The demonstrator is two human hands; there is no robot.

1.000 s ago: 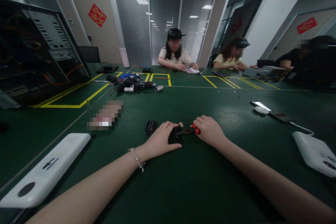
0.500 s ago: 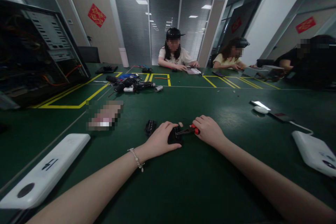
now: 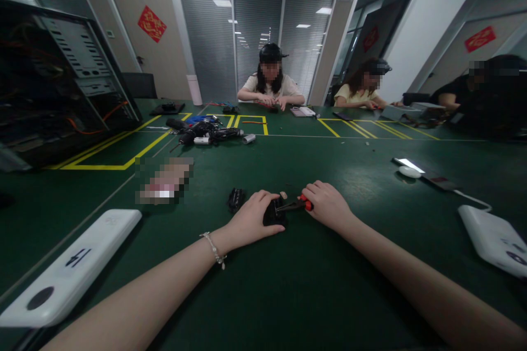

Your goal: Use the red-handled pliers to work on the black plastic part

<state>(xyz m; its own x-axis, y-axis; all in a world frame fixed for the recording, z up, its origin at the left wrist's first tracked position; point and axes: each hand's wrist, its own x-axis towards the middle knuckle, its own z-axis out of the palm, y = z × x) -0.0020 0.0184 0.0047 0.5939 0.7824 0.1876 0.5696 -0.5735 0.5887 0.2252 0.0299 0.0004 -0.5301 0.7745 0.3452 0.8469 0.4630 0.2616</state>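
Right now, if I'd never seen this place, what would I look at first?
Probably the red-handled pliers in the right hand, with their tips at the black part in the left hand. Next, maybe the big open computer at the far left, then the red sign on the door behind it.

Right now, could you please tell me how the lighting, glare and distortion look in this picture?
Head view throughout: dim light, soft glare on the table; the column slants, likely wide-lens distortion; the PC case is shadowed inside; the black part in the left hand is too dark for fine detail.
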